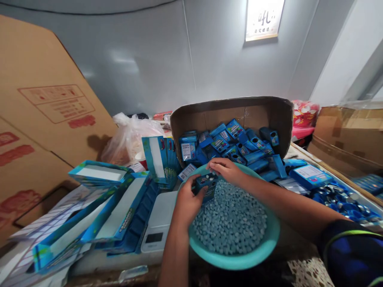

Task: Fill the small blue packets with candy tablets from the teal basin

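Observation:
My left hand (190,197) is wrapped round a small dark blue candy box (208,188), held over the upper left part of a turquoise basin (236,263). A few pale pieces show at the box's top opening. My right hand (227,170) is just above that opening, its fingers closed together; what they hold, if anything, I cannot make out. Many small light-blue candy pieces (233,223) fill the basin below both hands. Left of the basin, partly behind my left forearm, is a white scale (163,211) with a dark display.
Behind the basin, a cardboard carton (209,115) on its side holds a pile of small blue boxes (221,143). Blue display trays (119,211) are stacked at left beside a tall cardboard box (38,119). Blue and silvery round pieces (341,203) lie at right, near another carton (347,139).

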`<state>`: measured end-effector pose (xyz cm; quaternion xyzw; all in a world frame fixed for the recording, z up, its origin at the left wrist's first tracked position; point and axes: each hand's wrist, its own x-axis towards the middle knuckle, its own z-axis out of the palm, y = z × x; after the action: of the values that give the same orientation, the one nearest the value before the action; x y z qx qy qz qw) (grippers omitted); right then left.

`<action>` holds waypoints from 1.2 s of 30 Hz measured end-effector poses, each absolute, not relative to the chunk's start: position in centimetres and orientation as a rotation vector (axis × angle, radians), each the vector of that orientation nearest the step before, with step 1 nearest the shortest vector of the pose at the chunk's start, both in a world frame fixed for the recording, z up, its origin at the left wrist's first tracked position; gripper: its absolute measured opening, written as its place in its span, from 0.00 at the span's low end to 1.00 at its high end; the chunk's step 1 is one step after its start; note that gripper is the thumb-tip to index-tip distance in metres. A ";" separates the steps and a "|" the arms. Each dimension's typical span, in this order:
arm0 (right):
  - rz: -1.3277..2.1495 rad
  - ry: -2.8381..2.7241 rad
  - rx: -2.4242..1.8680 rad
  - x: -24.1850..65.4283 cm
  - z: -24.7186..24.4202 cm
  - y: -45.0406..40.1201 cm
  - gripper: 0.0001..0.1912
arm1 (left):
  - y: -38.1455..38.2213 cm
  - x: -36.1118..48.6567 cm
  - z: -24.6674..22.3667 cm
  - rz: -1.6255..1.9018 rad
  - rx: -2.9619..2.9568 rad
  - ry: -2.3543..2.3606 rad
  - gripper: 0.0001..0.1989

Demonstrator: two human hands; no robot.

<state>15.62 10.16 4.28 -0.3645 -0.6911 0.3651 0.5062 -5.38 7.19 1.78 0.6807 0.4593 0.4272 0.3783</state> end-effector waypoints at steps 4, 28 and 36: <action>0.746 -1.750 -0.869 16.0 4.5 10.1 0.20 | 7.1 -5.4 1.7 1.102 1.740 1.184 0.24; 0.570 -1.997 -1.081 16.4 3.6 10.6 0.04 | 6.7 -5.3 2.3 1.082 1.775 1.294 0.24; 0.583 -1.929 -1.085 16.5 3.4 10.5 0.05 | 6.6 -5.3 2.6 1.108 1.741 1.269 0.24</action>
<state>16.48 10.53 3.37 -0.4316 -0.7673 0.2318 0.4137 -5.35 6.58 2.63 0.6729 0.4903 0.4280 0.3517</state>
